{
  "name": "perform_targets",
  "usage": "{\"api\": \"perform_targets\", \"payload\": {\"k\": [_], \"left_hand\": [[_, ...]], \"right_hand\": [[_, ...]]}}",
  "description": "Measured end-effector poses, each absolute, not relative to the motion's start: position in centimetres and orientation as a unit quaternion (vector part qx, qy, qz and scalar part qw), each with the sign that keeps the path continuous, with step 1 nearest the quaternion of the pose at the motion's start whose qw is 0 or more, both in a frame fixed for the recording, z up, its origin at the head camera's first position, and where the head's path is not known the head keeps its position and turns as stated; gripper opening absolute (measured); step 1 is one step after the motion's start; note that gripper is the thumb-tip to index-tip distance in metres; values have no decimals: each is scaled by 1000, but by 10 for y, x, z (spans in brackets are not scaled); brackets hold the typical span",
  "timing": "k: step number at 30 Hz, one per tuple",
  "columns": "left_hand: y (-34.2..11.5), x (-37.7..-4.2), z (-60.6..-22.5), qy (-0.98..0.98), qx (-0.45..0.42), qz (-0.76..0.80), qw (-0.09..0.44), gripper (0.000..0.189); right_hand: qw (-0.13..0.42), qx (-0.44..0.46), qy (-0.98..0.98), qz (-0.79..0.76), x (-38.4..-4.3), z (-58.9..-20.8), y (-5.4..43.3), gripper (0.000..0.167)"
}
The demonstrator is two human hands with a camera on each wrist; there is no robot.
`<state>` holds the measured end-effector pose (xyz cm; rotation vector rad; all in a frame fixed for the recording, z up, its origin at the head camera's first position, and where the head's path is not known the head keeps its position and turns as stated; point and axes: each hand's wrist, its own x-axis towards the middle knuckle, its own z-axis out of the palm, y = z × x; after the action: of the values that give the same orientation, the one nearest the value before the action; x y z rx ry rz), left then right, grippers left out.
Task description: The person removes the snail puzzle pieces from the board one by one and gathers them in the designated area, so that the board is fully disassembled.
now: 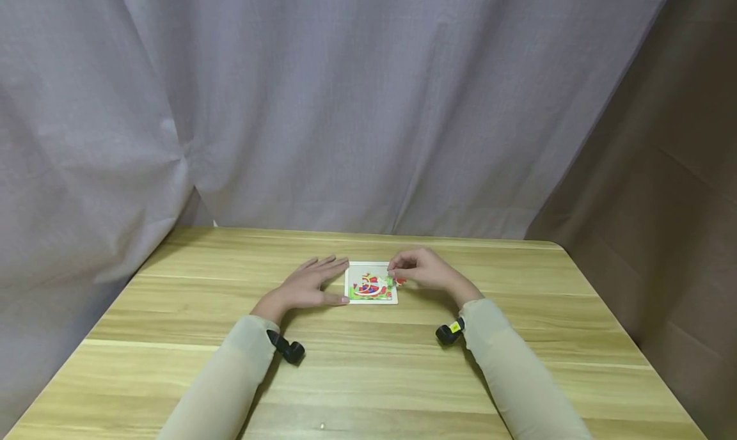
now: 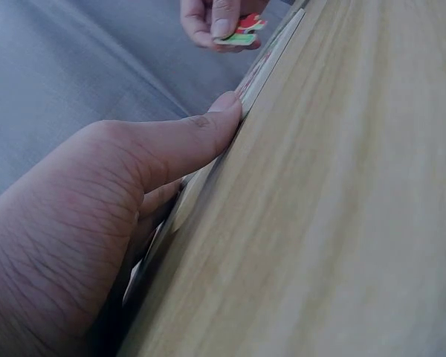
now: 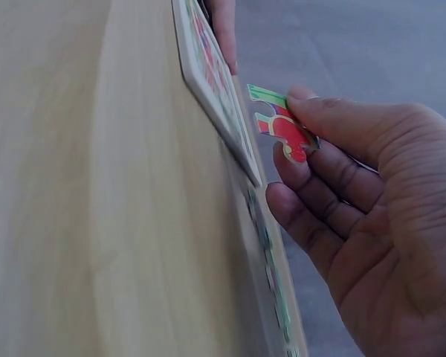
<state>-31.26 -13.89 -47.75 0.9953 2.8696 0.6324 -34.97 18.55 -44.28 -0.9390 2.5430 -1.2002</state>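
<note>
A small white-framed puzzle tray [image 1: 373, 302] lies on the wooden table, partly filled with red, green and white picture pieces. My left hand [image 1: 308, 284] lies along the tray's left edge with fingers spread; its thumb [image 2: 208, 130] touches the near left corner. Above the tray's right side, my right hand [image 1: 427, 270] pinches a red and green puzzle piece [image 3: 286, 128] between thumb and fingertips. In the left wrist view the same piece shows above the tray, apart from it.
Beside the tray, in the right wrist view, several loose puzzle pieces [image 3: 271, 268] lie on the table, seen edge-on. A grey curtain [image 1: 357, 107] hangs behind the table [image 1: 368, 376]. Black wrist cameras sit on both sleeves.
</note>
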Motion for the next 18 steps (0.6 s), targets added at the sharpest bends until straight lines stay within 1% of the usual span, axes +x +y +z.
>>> {"api": "perform_targets", "payload": {"k": [10,18], "left_hand": [[-139,-313,-478,924,322,206,21,93],[-139,-313,-477,925,321,201,24,94]], "right_hand": [[94,-305,868,-380,-344,-443,208,12],[102,-318,862,-381,-345,-445,211,11]]}}
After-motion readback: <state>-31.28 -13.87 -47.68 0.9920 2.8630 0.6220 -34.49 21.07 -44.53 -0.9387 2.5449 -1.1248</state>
